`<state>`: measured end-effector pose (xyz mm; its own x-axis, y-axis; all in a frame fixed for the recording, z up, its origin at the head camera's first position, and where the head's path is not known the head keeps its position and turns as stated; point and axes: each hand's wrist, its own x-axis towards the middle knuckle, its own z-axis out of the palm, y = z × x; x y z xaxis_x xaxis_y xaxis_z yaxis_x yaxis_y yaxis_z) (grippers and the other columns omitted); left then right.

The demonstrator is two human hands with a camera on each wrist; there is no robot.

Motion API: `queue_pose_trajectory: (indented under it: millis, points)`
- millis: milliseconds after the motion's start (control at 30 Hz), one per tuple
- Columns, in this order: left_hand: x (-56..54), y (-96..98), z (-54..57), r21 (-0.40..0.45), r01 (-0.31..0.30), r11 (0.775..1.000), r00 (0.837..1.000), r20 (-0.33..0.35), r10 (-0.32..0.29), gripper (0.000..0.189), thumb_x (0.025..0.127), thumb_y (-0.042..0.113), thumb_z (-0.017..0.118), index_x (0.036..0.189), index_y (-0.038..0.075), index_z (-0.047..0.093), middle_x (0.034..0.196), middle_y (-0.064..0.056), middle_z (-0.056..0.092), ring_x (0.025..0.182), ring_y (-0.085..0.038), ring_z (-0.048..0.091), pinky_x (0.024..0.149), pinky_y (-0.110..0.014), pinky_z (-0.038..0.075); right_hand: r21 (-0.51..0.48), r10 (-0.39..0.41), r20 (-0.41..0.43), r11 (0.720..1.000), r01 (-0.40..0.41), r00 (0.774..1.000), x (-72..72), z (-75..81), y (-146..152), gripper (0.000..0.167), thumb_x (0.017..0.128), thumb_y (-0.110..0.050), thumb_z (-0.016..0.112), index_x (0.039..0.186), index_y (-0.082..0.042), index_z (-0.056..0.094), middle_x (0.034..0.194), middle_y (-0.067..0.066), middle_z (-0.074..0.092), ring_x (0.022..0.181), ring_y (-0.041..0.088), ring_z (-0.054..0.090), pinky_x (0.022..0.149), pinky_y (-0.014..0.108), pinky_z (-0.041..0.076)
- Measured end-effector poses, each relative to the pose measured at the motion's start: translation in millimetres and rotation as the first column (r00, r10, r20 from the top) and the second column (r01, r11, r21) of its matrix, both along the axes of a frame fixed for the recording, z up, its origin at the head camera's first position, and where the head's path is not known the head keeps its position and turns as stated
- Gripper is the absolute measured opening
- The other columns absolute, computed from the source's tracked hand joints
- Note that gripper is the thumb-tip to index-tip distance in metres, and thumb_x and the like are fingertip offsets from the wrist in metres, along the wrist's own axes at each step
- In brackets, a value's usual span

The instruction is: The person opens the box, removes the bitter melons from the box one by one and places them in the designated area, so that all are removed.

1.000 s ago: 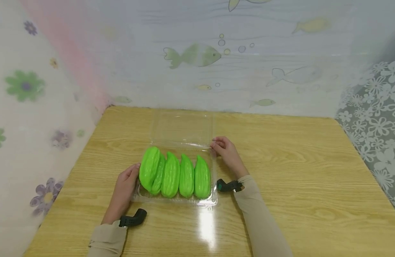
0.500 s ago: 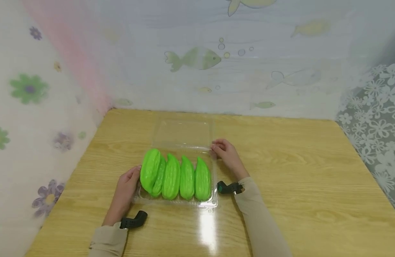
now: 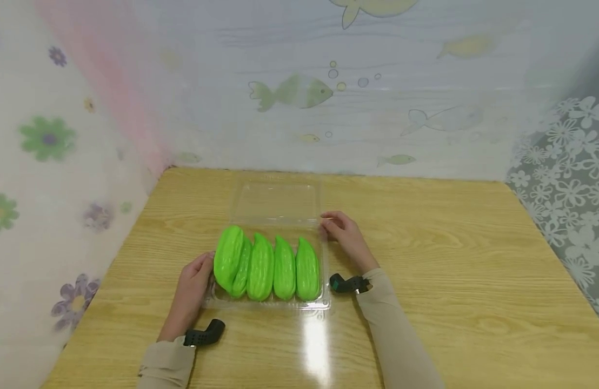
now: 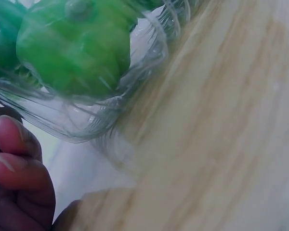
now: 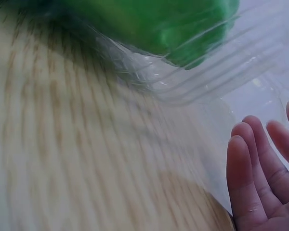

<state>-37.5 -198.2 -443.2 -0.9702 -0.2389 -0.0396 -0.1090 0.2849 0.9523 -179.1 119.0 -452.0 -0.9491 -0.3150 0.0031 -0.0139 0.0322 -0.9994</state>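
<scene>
Here's the change on my head view — the lid (image 3: 278, 201) has sunk back. A second ago its far edge reached up to the foot of the wall; now it sits lower, leaning away over the bench (image 3: 450, 275). Most of that drop came in the first half-second, and since then it has hardly shifted. Whether it's fully flat back there, I can't tell.

The box (image 3: 313, 307) stays put at the middle of the bench, and all five melons (image 3: 260, 268) are in it, side by side, narrow ends pointing away. The leftmost melon (image 3: 227, 258) leans over its neighbour, exactly as it did. My picture slid a touch as the head tipped, nothing more.

Now the hands. Left hand (image 3: 190, 283): at the box's left side, fingers curled, thumb and forefinger apparently pinching the rim, though the fingertips run out of frame on the left wrist view. Right hand (image 3: 345, 235): by the far right corner, where lid meets box, hardly moved. On the right wrist view its fingers (image 5: 238, 168) are nearly straight and apart from the thumb, and I see nothing gripped. Whether a fingertip brushes that corner, I can't make out.

What it means for me — I'd judge the lid needs no more holding, the left hand is steadying the box, and the melons are within reach from above. That leaning melon is my worry: it looks the likeliest to roll if the box gets a knock.
</scene>
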Motion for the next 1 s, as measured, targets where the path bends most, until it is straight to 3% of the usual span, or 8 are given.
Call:
queue_pose_trajectory:
  millis: [167,333,500,733,867,1000]
  points:
    - [0.4,2.3,-1.6,-0.005,-0.014,1.000,1.000,0.006,0.014,0.051,0.091,0.050,0.039,0.101,0.005,0.061,0.087,-0.009,0.055,0.079,-0.014,0.049,0.066,-0.024,0.042,-0.076,0.010,0.027,0.997,-0.008,1.000,2.6,-2.2,5.3,0.029,0.091,-0.018,0.053,0.114,0.000,0.051,0.098,0.017,0.058,0.086,0.021,0.060,0.077,0.034,0.047]
    - [1.0,3.5,0.3,-0.034,-0.021,0.999,1.000,0.009,0.021,0.046,0.093,0.045,0.039,0.102,0.006,0.062,0.081,-0.006,0.054,0.075,-0.014,0.048,0.063,-0.024,0.041,-0.089,0.009,0.052,0.996,-0.005,0.999,4.7,-0.4,11.8,0.029,0.093,-0.018,0.051,0.116,0.000,0.050,0.099,0.017,0.056,0.088,0.022,0.059,0.076,0.035,0.047]
    - [0.7,3.9,4.4,-0.035,-0.057,0.998,0.998,-0.004,0.056,0.041,0.094,0.040,0.041,0.096,0.004,0.061,0.069,-0.004,0.048,0.064,-0.014,0.045,0.055,-0.026,0.039,-0.085,-0.005,0.042,0.996,0.009,0.999,5.9,8.7,16.4,0.031,0.093,-0.018,0.050,0.118,0.002,0.049,0.100,0.020,0.056,0.088,0.026,0.058,0.074,0.039,0.048]
    - [5.8,8.5,6.0,-0.040,-0.112,0.993,0.994,0.001,0.112,0.041,0.093,0.041,0.043,0.091,0.005,0.062,0.062,-0.004,0.045,0.060,-0.015,0.043,0.052,-0.027,0.038,-0.085,-0.021,0.026,0.996,0.023,0.999,14.7,25.7,23.6,0.038,0.092,-0.023,0.051,0.120,0.003,0.047,0.101,0.017,0.055,0.093,0.031,0.056,0.080,0.040,0.045]
    - [8.7,11.0,5.9,-0.046,-0.118,0.992,0.993,-0.005,0.118,0.043,0.092,0.044,0.043,0.089,0.006,0.061,0.063,-0.005,0.044,0.059,-0.016,0.042,0.052,-0.028,0.037,-0.097,-0.004,-0.002,0.995,0.004,1.000,20.0,34.6,26.2,0.037,0.091,-0.025,0.053,0.118,0.000,0.049,0.102,0.017,0.055,0.093,0.031,0.055,0.080,0.040,0.045]
    - [12.2,12.1,6.2,-0.061,-0.119,0.991,0.993,-0.011,0.119,0.044,0.092,0.045,0.042,0.093,0.007,0.064,0.074,-0.005,0.052,0.065,-0.014,0.044,0.056,-0.026,0.038,-0.103,0.032,-0.016,0.994,-0.033,0.999,24.8,42.4,26.4,0.033,0.090,-0.027,0.055,0.116,-0.008,0.052,0.103,0.016,0.055,0.094,0.030,0.055,0.080,0.039,0.045]
